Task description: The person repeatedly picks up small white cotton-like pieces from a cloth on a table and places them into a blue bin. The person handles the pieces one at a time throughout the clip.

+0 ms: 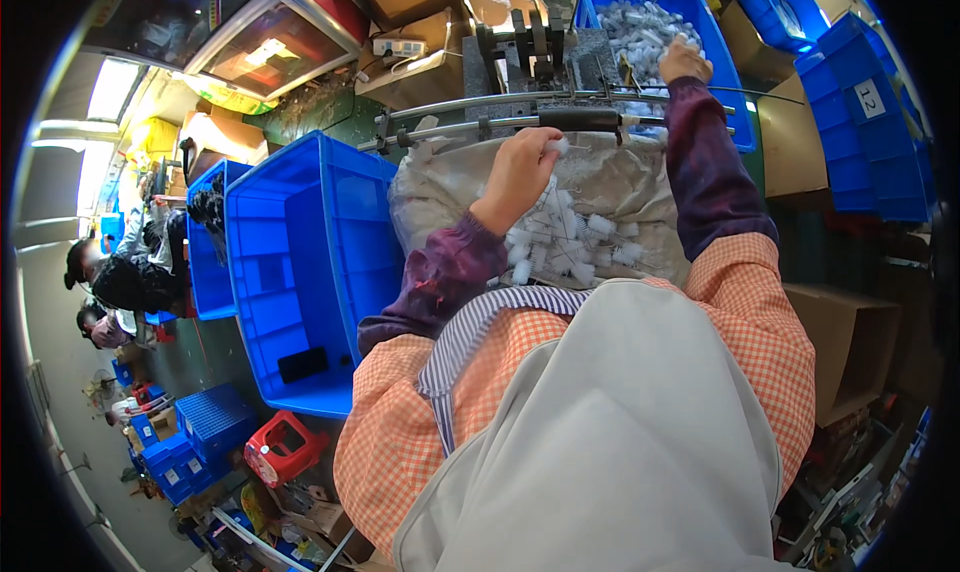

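My left hand (518,179) is over the near side of the machine, thumb and fingers pinched on a small white bristle brush (561,146). Below it, a heap of similar white brushes (575,237) with thin wire stems lies on a beige cloth (650,187) across my lap. My right hand (686,62) reaches out to the far right, over a blue bin (733,82) filled with white brushes (635,34). Its fingers are curled closed, and what they hold is hidden. Between the hands stands a dark metal machine (540,57) with horizontal rods (460,124) along its front.
A deep blue crate (290,222) with a black object (303,365) in it stands at my left. Cardboard boxes (420,57) are behind the machine. Stacked blue crates (868,112) rise at the right, and a red stool (283,450) is at lower left. Other people sit far left.
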`<state>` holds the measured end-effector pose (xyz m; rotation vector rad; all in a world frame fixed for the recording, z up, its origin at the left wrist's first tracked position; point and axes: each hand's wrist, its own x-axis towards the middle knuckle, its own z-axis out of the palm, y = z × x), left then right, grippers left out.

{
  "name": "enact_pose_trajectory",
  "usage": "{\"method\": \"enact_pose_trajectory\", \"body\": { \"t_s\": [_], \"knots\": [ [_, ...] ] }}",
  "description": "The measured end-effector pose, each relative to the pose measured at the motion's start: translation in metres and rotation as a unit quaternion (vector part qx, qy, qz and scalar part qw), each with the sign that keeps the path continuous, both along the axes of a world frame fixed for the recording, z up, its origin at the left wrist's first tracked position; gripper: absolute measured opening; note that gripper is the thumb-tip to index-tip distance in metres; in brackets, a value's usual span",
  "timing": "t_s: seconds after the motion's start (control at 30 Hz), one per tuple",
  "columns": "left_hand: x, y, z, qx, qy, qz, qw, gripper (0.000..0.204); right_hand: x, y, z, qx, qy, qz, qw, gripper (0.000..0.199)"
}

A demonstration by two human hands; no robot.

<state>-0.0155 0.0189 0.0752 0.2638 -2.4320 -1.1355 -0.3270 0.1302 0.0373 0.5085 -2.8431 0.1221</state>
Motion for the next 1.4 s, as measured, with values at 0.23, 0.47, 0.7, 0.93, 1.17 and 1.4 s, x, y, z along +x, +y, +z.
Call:
{"method": "enact_pose_trajectory", "body": {
  "t_s": [0.23,0.47,0.7,0.93,1.17,1.4],
  "knots": [
    [-0.035,0.007,-0.01,0.03,0.04,0.005,0.999,0.02,0.122,0.015,0.029,-0.289,-0.491,0.48,0.667,0.031],
    [-0.001,0.005,-0.057,-0.2,-0.192,-0.051,0.96,0.039,0.065,-0.039,-0.031,-0.155,-0.125,0.323,0.925,0.023],
    [0.019,0.008,-0.085,-0.181,-0.249,-0.131,0.942,0.03,0.053,-0.078,-0.057,-0.078,0.001,0.275,0.958,0.015],
    [0.022,0.006,-0.074,-0.161,-0.211,-0.127,0.956,0.021,0.047,-0.082,-0.059,-0.061,-0.013,0.281,0.958,0.016],
    [0.025,0.004,-0.07,-0.137,-0.178,-0.102,0.969,0.013,0.046,-0.08,-0.057,-0.086,-0.032,0.302,0.949,0.019],
    [0.02,0.004,-0.068,-0.094,-0.079,-0.063,0.99,0.005,0.042,-0.081,-0.053,-0.054,-0.093,0.238,0.965,0.025]
  ]
}}
